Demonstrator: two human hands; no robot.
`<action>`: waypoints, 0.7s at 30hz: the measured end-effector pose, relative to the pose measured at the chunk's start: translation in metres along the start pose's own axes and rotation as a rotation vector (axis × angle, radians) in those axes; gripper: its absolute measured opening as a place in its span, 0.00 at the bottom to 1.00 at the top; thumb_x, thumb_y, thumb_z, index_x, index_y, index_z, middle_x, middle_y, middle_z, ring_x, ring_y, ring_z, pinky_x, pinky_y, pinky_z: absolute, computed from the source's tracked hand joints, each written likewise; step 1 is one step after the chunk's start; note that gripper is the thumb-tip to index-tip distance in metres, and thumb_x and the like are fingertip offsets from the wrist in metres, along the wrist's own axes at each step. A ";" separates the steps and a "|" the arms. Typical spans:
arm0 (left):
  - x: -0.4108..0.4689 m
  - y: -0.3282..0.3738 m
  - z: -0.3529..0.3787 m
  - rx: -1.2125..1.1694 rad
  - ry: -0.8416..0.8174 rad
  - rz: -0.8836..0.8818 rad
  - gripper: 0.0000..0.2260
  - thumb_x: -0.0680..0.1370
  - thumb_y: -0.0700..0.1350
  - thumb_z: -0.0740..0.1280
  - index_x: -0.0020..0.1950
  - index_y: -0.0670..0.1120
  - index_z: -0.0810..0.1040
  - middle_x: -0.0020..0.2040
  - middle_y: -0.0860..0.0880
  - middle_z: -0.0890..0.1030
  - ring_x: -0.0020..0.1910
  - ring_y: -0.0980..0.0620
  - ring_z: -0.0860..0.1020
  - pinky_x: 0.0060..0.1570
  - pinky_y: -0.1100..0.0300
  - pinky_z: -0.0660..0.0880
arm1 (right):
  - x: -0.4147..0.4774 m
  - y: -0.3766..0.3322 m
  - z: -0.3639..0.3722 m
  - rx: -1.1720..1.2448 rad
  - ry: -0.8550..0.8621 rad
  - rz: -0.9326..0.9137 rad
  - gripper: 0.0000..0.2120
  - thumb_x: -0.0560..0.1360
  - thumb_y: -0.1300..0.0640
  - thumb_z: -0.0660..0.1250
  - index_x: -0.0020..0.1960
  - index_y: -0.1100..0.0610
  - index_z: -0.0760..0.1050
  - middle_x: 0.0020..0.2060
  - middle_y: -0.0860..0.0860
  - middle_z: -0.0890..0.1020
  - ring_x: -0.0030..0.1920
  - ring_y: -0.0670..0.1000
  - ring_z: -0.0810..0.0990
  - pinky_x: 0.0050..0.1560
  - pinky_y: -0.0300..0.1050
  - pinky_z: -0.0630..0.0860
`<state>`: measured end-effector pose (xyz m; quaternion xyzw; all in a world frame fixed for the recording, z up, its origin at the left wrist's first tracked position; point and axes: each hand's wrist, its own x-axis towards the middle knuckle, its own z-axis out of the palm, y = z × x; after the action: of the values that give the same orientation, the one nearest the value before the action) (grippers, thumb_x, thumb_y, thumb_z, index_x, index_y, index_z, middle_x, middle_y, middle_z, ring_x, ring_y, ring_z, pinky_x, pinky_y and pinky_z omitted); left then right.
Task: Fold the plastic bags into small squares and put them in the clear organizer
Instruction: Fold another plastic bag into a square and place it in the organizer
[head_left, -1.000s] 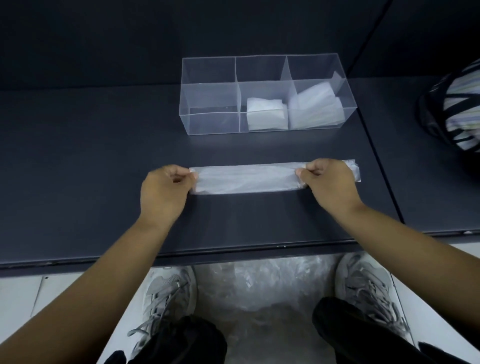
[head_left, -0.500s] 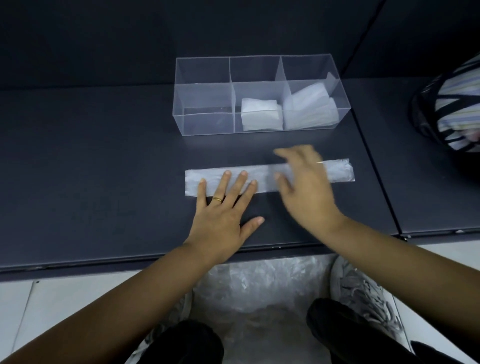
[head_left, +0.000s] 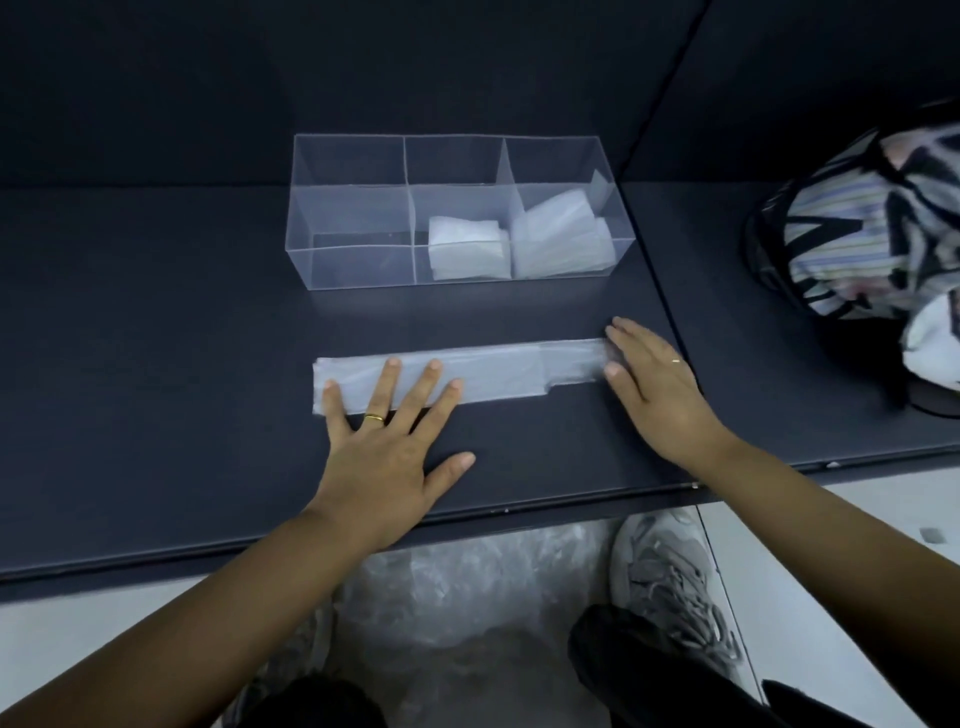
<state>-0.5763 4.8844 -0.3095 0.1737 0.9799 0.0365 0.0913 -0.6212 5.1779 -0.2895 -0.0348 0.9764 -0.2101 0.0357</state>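
Pressing bag (head_left: 493, 374): left hand (head_left: 379, 467), right hand (head_left: 660, 389).

Translucent plastic bag (head_left: 493, 371) folded into a long flat strip mid-frame, clear organizer (head_left: 358, 262) above it, folded squares (head_left: 467, 249) in its middle and right compartments

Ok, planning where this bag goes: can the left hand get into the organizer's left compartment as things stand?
Probably yes. The left hand lies flat on the folded strip, just in front of the clear organizer; nothing stands between them, and that compartment is open-topped and looks empty.
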 end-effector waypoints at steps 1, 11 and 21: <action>0.000 0.000 -0.001 0.003 -0.001 -0.001 0.30 0.72 0.69 0.28 0.72 0.61 0.27 0.74 0.60 0.30 0.75 0.48 0.32 0.66 0.32 0.35 | 0.006 0.002 -0.005 0.059 0.052 0.023 0.20 0.80 0.53 0.60 0.71 0.57 0.68 0.71 0.51 0.67 0.72 0.52 0.62 0.71 0.45 0.55; 0.006 -0.010 -0.009 0.033 -0.053 0.057 0.34 0.71 0.72 0.30 0.75 0.60 0.33 0.76 0.59 0.34 0.76 0.49 0.34 0.68 0.32 0.38 | 0.030 0.005 -0.030 0.201 -0.039 0.105 0.06 0.73 0.61 0.71 0.39 0.55 0.77 0.41 0.48 0.77 0.41 0.45 0.76 0.44 0.36 0.73; 0.003 0.031 -0.039 -0.383 0.075 0.314 0.37 0.74 0.68 0.54 0.77 0.50 0.55 0.79 0.55 0.43 0.77 0.58 0.40 0.74 0.54 0.35 | -0.053 -0.022 -0.065 0.940 -0.390 0.596 0.09 0.71 0.67 0.70 0.49 0.59 0.75 0.30 0.54 0.80 0.28 0.46 0.79 0.27 0.35 0.74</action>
<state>-0.5761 4.9126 -0.2689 0.3018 0.9188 0.2419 0.0793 -0.5724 5.1894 -0.2181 0.2227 0.7215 -0.5911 0.2836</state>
